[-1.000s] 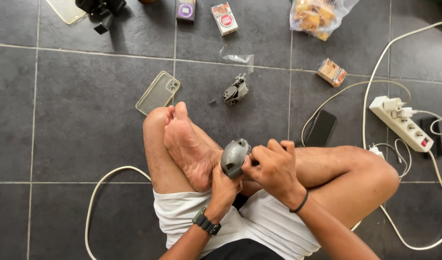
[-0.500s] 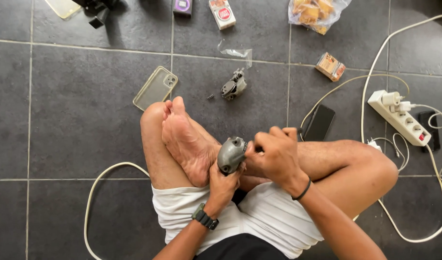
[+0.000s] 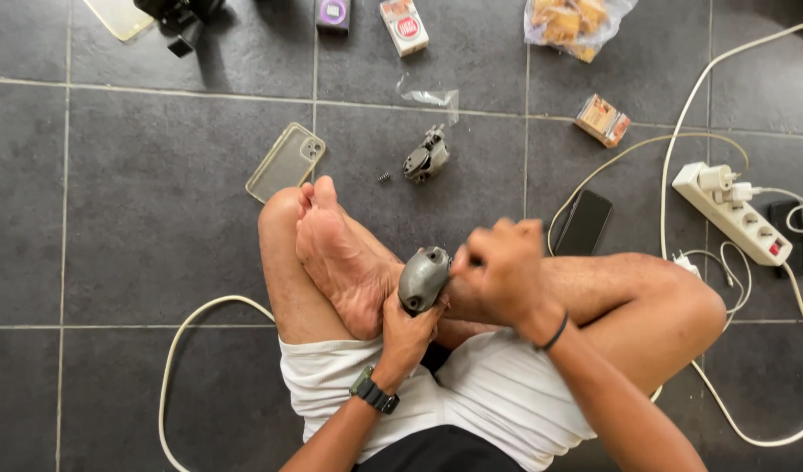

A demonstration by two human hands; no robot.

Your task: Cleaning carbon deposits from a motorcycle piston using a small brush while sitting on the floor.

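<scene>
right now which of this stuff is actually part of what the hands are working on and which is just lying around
In hand:
- grey casing, held by the left hand, with the right hand at its edge
- matching grey part and small spring on the floor, probably

Lying about:
- clear phone case
- black phone
- power strip
- snack bag
- small boxes

Home floor, grey tiles (power strip)

Floor is showing: two grey metal parts, one held, one lying loose; two phones, clear-cased and black; three small boxes; one power strip; one snack bag.
</scene>
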